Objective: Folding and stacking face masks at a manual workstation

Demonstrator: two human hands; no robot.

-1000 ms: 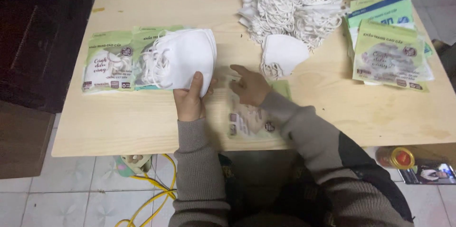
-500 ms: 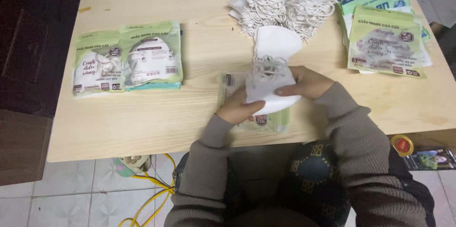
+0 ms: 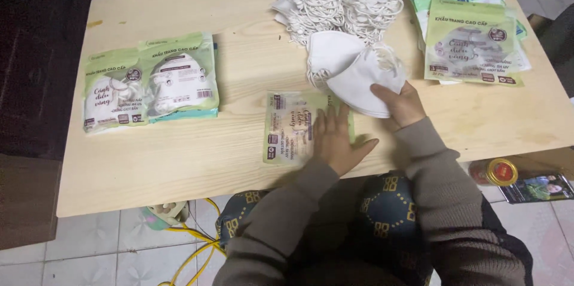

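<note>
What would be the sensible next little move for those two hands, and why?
Probably slide the white masks in the right hand toward the flat green pouch that the left hand presses down. The pouch looks empty, while two filled packs lie at the table's left.

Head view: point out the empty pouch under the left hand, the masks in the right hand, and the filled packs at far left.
empty pouch [image 3: 290, 127], head view, its uncovered left half.
masks [image 3: 359, 79], head view, top white panel.
filled packs [image 3: 176, 76], head view, front of the right-hand pack.

Home packing spot: wooden table [image 3: 179, 154], tiled floor [image 3: 89, 250], mask packets [image 3: 149, 79].
</note>
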